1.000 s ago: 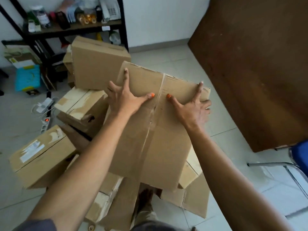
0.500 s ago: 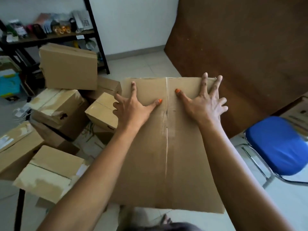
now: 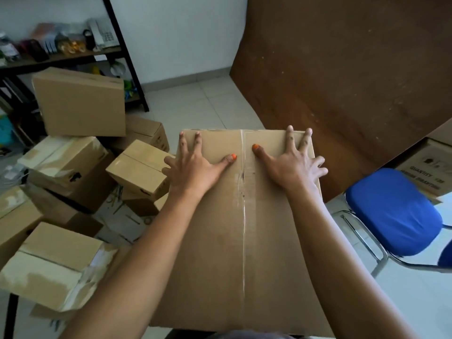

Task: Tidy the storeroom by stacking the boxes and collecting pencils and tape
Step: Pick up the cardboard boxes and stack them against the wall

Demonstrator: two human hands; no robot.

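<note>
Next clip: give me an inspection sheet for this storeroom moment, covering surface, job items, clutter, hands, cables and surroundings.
Surface: pale tiled floor, partly covered by boxes.
Job's things: large taped box under both hands; pile of cardboard boxes to its left, lying at mixed angles. Pencils and tape rolls: nothing seen clearly.
Clutter: blurred small items on the black shelf.
Hands: left hand and right hand lie flat on the box top, fingers spread, thumbs near the centre tape seam.
Cables: nothing seen clearly.
Surroundings: brown board leaning at right, blue chair, printed carton behind it, white wall.
</note>
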